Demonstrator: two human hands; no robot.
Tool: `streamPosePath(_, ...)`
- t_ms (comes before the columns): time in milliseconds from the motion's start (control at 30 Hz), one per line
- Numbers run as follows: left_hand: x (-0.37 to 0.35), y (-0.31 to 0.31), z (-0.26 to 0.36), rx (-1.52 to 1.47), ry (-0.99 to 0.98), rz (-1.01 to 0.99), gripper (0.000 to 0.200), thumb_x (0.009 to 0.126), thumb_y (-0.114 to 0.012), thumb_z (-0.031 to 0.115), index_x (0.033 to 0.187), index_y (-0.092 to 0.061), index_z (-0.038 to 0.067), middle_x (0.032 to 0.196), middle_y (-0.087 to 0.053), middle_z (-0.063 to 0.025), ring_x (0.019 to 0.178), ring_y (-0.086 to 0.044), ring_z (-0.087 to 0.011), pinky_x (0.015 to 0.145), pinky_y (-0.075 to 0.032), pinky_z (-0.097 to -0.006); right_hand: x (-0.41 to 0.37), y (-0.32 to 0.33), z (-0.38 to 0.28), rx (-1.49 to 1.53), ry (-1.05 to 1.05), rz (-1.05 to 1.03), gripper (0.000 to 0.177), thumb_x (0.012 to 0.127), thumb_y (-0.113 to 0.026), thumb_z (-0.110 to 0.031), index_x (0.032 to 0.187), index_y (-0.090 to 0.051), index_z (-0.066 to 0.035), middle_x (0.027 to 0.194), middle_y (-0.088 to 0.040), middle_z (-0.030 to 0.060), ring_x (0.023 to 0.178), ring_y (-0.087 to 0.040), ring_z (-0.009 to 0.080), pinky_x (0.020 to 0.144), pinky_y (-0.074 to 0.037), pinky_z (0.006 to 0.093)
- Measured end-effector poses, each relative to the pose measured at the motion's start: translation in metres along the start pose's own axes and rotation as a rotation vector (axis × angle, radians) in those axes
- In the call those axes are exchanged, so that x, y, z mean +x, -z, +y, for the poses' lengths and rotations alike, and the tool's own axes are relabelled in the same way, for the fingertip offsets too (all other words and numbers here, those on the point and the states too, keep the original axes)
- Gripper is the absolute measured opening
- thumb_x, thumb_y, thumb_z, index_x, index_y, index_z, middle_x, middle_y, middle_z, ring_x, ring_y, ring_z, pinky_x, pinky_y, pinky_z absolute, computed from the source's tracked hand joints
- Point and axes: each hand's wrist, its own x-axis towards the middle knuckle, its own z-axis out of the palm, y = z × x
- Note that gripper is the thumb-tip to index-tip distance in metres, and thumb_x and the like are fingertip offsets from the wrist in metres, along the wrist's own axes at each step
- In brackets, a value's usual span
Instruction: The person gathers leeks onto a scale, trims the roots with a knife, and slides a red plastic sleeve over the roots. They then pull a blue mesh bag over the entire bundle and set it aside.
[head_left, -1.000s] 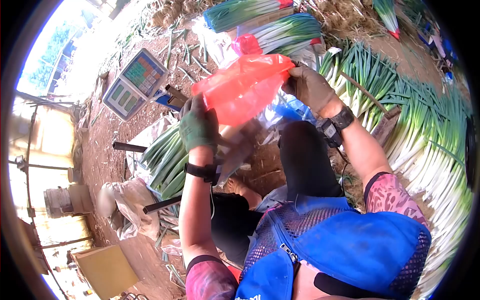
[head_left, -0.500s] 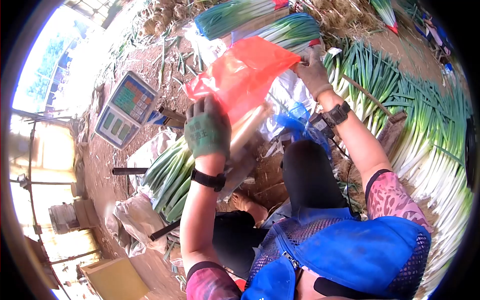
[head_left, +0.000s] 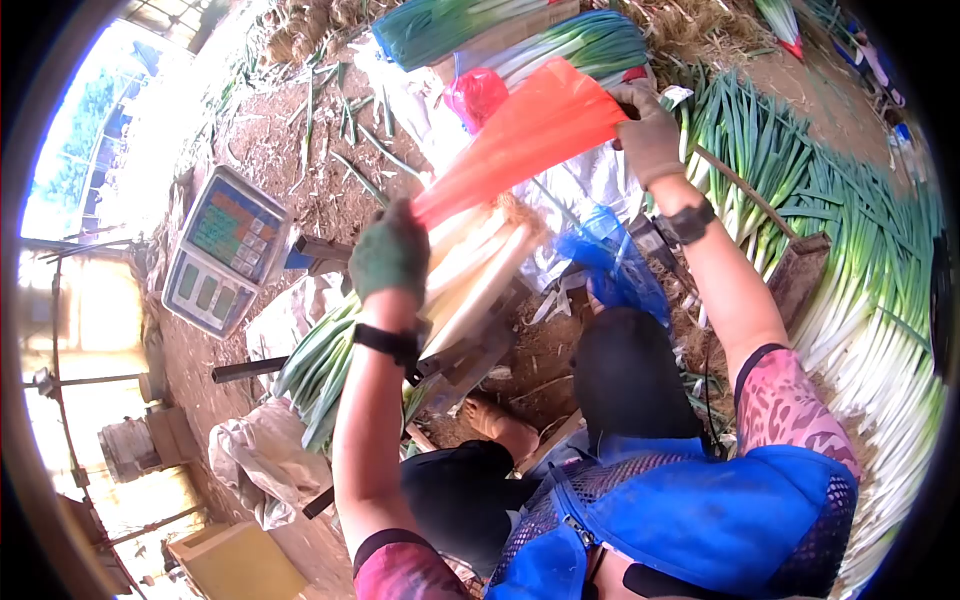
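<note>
A red plastic bag (head_left: 525, 135) is stretched between my two gloved hands. My left hand (head_left: 390, 252), in a green glove, grips the bag's near end right above the white root ends of a leek bundle (head_left: 470, 275). My right hand (head_left: 648, 128), in a grey glove, pinches the bag's far end and holds it high. The bundle lies across a low frame in front of my knees, with its green leaves (head_left: 325, 365) pointing left.
A digital scale (head_left: 222, 248) lies on the dirt at the left. Bundled leeks (head_left: 590, 45) lie at the top, loose leeks (head_left: 860, 250) spread along the right. A blue bag (head_left: 610, 265) and white sacks (head_left: 265, 455) sit near my knees.
The bag has been pulled from a loose, puffed shape into a taut strip. My right hand rose and moved away; my left hand shifted onto the white leek ends.
</note>
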Motion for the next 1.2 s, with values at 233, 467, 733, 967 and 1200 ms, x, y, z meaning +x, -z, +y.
streamPosePath(233, 0.106, -0.077, -0.079, -1.023, -0.053, -0.228, 0.021, 0.091, -0.055, 0.014, 0.103, -0.066, 0.002, 0.091, -0.069, -0.0105, 0.079, -0.065, -0.0189, 0.069, -0.051, -0.0322, -0.02, -0.024, 0.045, 1.204, -0.382, -0.558, 0.033, 0.094, -0.05, -0.003, 0.127, -0.052, -0.001, 0.117, -0.063, 0.0104, 0.098, -0.066, 0.0201, 0.088, -0.056, 0.032)
streamPosePath(467, 0.146, -0.098, -0.043, -1.897, -0.065, -0.643, 0.034, 0.098, -0.049, 0.023, 0.123, -0.054, 0.0, 0.123, -0.061, -0.0125, 0.115, -0.058, -0.0235, 0.102, -0.046, -0.0372, 0.033, -0.072, 0.125, -0.418, 0.353, -0.715, 0.037, 0.095, -0.052, -0.042, 0.108, -0.065, -0.009, 0.093, -0.069, 0.0119, 0.089, -0.066, 0.0251, 0.08, -0.049, 0.0375)
streamPosePath(733, 0.215, -0.221, -0.07, -1.435, 0.143, -0.623, 0.05, 0.096, -0.051, 0.049, 0.129, -0.053, 0.012, 0.127, -0.059, -0.0017, 0.112, -0.057, -0.0165, 0.103, -0.04, -0.0348, 0.073, -0.166, 0.215, -0.617, 0.416, -0.668, 0.04, 0.097, -0.04, -0.044, 0.108, -0.06, -0.011, 0.095, -0.068, 0.0162, 0.093, -0.065, 0.0345, 0.084, -0.048, 0.0433)
streamPosePath(967, 0.218, -0.304, -0.119, -1.213, 0.263, -0.871, 0.045, 0.097, -0.047, 0.048, 0.11, -0.059, 0.007, 0.097, -0.063, -0.0028, 0.085, -0.056, -0.0134, 0.078, -0.045, -0.0273, 0.023, -0.188, 0.272, 0.023, -0.199, -1.045, 0.027, 0.099, -0.044, -0.021, 0.116, -0.057, -0.005, 0.104, -0.067, 0.0119, 0.089, -0.066, 0.0253, 0.078, -0.052, 0.0345)
streamPosePath(1200, 0.181, -0.211, -0.052, -0.547, -0.109, -0.765, 0.032, 0.091, -0.049, 0.041, 0.093, -0.064, 0.013, 0.074, -0.057, 0.0, 0.061, -0.049, -0.0118, 0.056, -0.042, -0.0284, -0.036, -0.128, 0.295, 0.74, -0.785, -0.906, 0.027, 0.098, -0.046, -0.013, 0.122, -0.054, -0.003, 0.109, -0.065, 0.0099, 0.096, -0.063, 0.0197, 0.086, -0.05, 0.0304)
